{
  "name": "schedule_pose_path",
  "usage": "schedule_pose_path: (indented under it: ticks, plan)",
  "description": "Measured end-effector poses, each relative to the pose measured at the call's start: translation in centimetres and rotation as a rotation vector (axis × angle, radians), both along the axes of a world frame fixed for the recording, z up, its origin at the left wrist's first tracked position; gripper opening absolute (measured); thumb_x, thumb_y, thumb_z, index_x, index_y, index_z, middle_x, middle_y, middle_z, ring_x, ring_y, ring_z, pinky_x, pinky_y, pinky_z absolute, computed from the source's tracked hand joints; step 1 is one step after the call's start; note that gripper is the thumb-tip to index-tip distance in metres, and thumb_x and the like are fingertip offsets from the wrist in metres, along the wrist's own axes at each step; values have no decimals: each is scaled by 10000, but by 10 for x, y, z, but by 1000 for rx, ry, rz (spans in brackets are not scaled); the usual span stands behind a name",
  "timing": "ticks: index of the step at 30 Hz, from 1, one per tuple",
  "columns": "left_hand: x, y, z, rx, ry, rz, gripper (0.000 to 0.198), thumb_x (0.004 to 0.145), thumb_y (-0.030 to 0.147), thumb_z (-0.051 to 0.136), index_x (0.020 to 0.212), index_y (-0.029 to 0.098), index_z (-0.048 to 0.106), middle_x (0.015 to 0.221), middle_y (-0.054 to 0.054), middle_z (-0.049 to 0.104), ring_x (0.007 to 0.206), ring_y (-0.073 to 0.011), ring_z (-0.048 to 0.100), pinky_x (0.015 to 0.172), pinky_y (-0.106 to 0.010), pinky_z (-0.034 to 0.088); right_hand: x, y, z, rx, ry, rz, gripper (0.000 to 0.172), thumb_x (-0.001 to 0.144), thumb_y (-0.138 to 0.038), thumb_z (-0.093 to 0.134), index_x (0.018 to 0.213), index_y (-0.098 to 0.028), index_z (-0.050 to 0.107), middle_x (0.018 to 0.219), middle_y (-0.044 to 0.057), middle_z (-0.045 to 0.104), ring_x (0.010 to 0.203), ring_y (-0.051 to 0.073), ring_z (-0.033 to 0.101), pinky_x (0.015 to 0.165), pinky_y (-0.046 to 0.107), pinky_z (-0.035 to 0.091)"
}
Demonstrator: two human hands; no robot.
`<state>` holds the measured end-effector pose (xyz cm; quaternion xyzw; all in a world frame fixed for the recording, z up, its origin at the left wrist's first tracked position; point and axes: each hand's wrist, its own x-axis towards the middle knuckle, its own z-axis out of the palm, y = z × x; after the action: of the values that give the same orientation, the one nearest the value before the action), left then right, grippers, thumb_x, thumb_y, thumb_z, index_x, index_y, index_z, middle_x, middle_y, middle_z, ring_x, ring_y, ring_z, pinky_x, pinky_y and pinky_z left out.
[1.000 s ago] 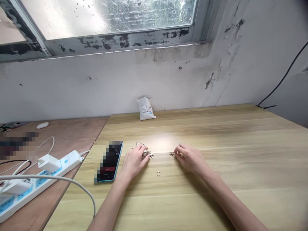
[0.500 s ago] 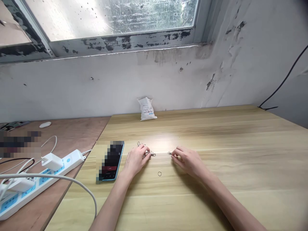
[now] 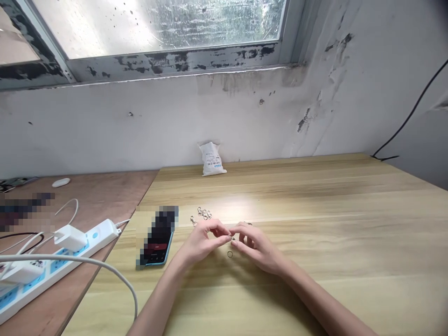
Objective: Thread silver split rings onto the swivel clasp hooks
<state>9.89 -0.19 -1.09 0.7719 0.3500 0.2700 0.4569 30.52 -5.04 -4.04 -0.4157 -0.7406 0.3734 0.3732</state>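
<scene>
My left hand [image 3: 206, 241] and my right hand [image 3: 259, 246] meet fingertip to fingertip above the table. Both pinch a small metal lobster clasp [image 3: 231, 237], mostly hidden by the fingers. Just below the fingertips a thin split ring [image 3: 230, 254] lies flat on the wood. Beyond my left hand several silver lobster clasps [image 3: 205, 214] are scattered. Another metal piece [image 3: 248, 223] rests behind my right fingers, partly covered, likely the same kind of clasp.
A phone [image 3: 161, 247] lies left of my left forearm. Farther left, a white power strip [image 3: 93, 238] with plugs and a looping grey cable [image 3: 105, 264] crosses the brown table. A white packet [image 3: 212, 159] leans against the back wall.
My left hand has moved right and slightly down, off the clasp pile, which now shows more. My right hand has moved left, so the fingertips meet at a clasp.
</scene>
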Motion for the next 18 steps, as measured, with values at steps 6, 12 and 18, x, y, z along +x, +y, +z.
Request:
schedule_pose_path:
  ticks: [6, 12, 18]
  plan:
    - [0, -1, -1, -15, -45, -27, 125, 845, 297, 676, 834, 189, 739, 800, -26, 631, 749, -138, 585, 713, -260, 452, -4, -2, 1, -192, 183, -25, 283, 935, -441, 544, 837, -184, 612, 741, -6, 577, 585, 101, 414, 552, 233, 341]
    - [2, -3, -1, 3, -23, -44, 140, 862, 299, 651, 834, 195, 740, 804, -25, 600, 741, -134, 571, 713, -261, 453, -1, -2, 2, -160, 171, -64, 310, 941, -444, 524, 799, -182, 609, 740, 0, 586, 609, 110, 430, 556, 236, 326]
    - [5, -2, -1, 45, 26, -32, 195, 892, 290, 586, 813, 193, 735, 775, -28, 608, 759, -146, 541, 709, -265, 428, -3, -2, -1, -17, 51, -139, 281, 949, -394, 510, 785, -182, 596, 667, -19, 549, 554, 98, 400, 522, 231, 303]
